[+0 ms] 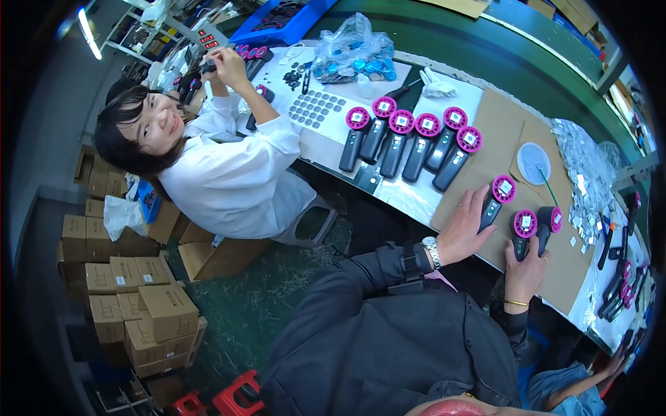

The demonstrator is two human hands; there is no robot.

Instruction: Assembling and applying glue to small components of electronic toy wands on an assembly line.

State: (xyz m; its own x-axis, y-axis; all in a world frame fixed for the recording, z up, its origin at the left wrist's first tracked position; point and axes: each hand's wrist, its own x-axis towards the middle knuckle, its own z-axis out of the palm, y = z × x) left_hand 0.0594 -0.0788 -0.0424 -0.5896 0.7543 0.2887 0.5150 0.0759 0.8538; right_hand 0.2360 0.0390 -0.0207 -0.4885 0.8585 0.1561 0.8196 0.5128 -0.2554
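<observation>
Head view: 1 black device (pixel 497 200) gripped in left hand (pixel 465 230), 2nd device (pixel 524 226) in right hand (pixel 525 274).

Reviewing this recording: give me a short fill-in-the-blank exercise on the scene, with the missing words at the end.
1. The left hand, holding a device, has a silver ____ on its wrist.
2. Past the hands, a ____ stick leans over the white dish.
3. The co-worker wears a ____ shirt.

Missing words: watch; green; white.
</observation>
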